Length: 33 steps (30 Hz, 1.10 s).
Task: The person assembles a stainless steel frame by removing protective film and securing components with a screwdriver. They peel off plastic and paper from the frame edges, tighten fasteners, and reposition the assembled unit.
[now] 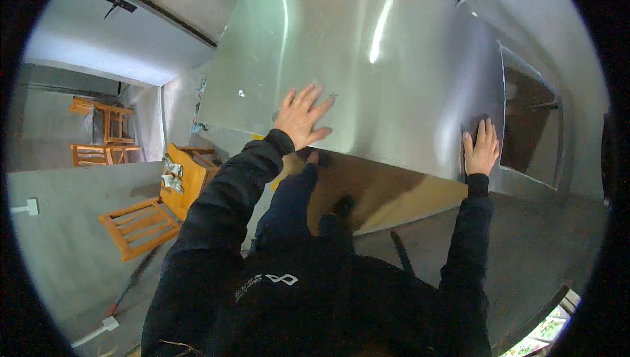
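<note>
A large shiny metal sheet, with a slight curve and two bright reflections, fills the upper middle of the view. On its lower left part my left hand lies flat with the fingers spread. Close to the sheet's lower right corner my right hand rests with its fingers stretched out and the thumb apart. Neither hand wraps round anything. Beneath the sheet's lower edge a brown, board-like panel shows, partly in shadow; the sheet hides the rest of it.
To the left stand an orange wooden table with small items on it and a wooden chair. More wooden chairs are farther off. A dark framed opening lies right of the sheet. My legs are close beneath my arms.
</note>
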Available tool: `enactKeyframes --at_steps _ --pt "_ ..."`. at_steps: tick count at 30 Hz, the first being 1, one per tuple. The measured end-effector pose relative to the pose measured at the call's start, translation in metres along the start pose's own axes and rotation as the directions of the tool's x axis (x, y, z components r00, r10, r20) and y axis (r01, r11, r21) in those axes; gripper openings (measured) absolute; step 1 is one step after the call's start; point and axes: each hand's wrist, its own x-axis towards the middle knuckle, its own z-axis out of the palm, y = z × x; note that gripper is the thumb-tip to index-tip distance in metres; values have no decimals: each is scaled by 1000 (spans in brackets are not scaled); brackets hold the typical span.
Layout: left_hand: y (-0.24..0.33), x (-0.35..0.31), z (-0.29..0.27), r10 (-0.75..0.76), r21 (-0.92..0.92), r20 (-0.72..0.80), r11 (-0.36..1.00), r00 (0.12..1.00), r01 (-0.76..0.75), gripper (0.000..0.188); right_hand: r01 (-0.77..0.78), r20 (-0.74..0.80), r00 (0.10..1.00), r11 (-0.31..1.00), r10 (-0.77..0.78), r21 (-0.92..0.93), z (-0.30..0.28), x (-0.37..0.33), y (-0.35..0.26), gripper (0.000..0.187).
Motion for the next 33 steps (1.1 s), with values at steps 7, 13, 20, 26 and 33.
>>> enactKeyframes --at_steps 7,13,20,26,33 --pt "1 -1 -2 -26 -24 -31 999 999 25 64 -11 22 1000 999 11 -31 6 0 1 61" --pt "-1 -3 -4 -6 -38 -23 999 1000 5 64 -4 39 999 999 6 -35 8 -2 2 60" --pt "-10 -10 11 16 -48 -104 999 994 -21 59 -14 40 999 997 17 -69 13 -2 5 59" --pt "-16 -5 27 -2 -204 -272 977 962 -56 41 -147 59 989 968 138 203 5 7 -38 49" --pt "-105 -47 -9 -414 -206 -448 910 792 359 21 -80 -14 996 978 84 191 -15 -19 -268 49"
